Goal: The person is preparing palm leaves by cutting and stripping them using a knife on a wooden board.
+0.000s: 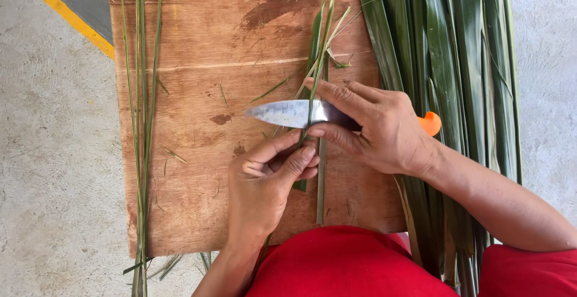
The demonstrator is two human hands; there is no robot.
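Observation:
My right hand (378,129) grips a knife (288,112) with a steel blade and an orange handle end (430,123); the blade points left across a long green palm leaf strip (317,51). My left hand (267,180) pinches that strip just below the blade, thumb on top. The strip runs from the top of the wooden board (198,153) down toward my red shirt. A thin split rib of the leaf lies beside it under the blade.
A thick pile of green palm leaves (457,63) lies along the board's right side. Several thin stripped ribs (142,123) lie along its left edge. Concrete floor (54,171) surrounds the board, with a yellow line (66,18) at top left.

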